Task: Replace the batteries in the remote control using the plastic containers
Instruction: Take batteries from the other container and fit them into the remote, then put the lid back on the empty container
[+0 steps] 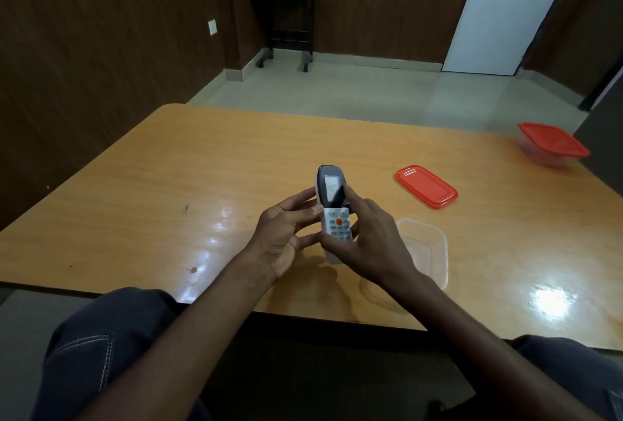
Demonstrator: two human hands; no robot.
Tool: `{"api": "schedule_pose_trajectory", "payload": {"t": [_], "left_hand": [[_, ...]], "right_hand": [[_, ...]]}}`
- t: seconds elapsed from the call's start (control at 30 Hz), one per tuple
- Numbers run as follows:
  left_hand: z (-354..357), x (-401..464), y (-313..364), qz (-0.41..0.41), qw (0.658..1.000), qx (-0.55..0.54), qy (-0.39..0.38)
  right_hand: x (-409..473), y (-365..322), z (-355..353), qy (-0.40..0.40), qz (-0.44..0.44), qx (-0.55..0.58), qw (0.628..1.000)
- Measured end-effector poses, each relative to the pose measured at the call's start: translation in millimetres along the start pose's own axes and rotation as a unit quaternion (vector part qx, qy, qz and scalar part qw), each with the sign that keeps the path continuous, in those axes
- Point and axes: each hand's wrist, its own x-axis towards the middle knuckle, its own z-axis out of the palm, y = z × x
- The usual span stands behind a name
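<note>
A white remote control [332,199] with a dark screen and an orange button is held upright above the table, buttons facing me. My left hand [286,235] grips its left side and back. My right hand [371,242] holds its right side, with the index finger along the screen edge and the thumb across the lower buttons. An open clear plastic container [428,248] sits on the table just right of my right hand; I cannot tell what it holds. Its red lid [426,186] lies flat farther back. No batteries are visible.
A second clear container with a red lid on it [553,144] stands at the far right edge of the wooden table [168,184]. My knees show below the table's near edge. Beyond the table are floor, a small black stand and a white door.
</note>
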Motion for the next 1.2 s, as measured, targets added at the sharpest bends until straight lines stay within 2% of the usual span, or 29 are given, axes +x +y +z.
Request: {"api": "schedule_pose_trajectory", "payload": {"t": [0.07, 0.13, 0.17, 0.2, 0.23, 0.27, 0.3, 0.33, 0.5, 0.73, 1.2], "left_hand": [[3, 1, -3, 0.009, 1.000, 0.024, 0.015], [2, 3, -6, 0.045, 0.989, 0.129, 0.048], [0, 6, -8, 0.086, 0.964, 0.242, 0.074], [-4, 9, -10, 0.137, 0.913, 0.372, 0.097], [-6, 9, -12, 0.180, 0.847, 0.488, 0.111], [-7, 9, -14, 0.208, 0.786, 0.570, 0.113], [-6, 8, -14, 0.219, 0.745, 0.621, 0.105], [-6, 8, -15, 0.215, 0.720, 0.653, 0.093], [-10, 13, -19, 0.158, 0.642, 0.747, 0.073], [-11, 16, -17, 0.152, 0.615, 0.771, 0.064], [-12, 18, -18, 0.163, 0.617, 0.767, 0.065]], "right_hand": [[0, -2, -2, 0.031, 0.006, -0.013, 0.999], [3, -2, -5, 0.051, 0.027, -0.040, 0.998], [7, -1, -7, 0.060, 0.042, -0.052, 0.996], [12, 1, -9, 0.071, 0.055, -0.064, 0.994], [19, 6, -11, 0.082, 0.066, -0.079, 0.991], [27, 10, -13, 0.092, 0.078, -0.097, 0.988], [36, 16, -15, 0.097, 0.092, -0.113, 0.984], [45, 21, -17, 0.097, 0.109, -0.128, 0.981], [88, 45, -21, 0.054, 0.205, -0.166, 0.963], [132, 65, -15, 0.013, 0.241, -0.177, 0.954], [145, 81, -11, 0.015, 0.239, -0.204, 0.949]]}}
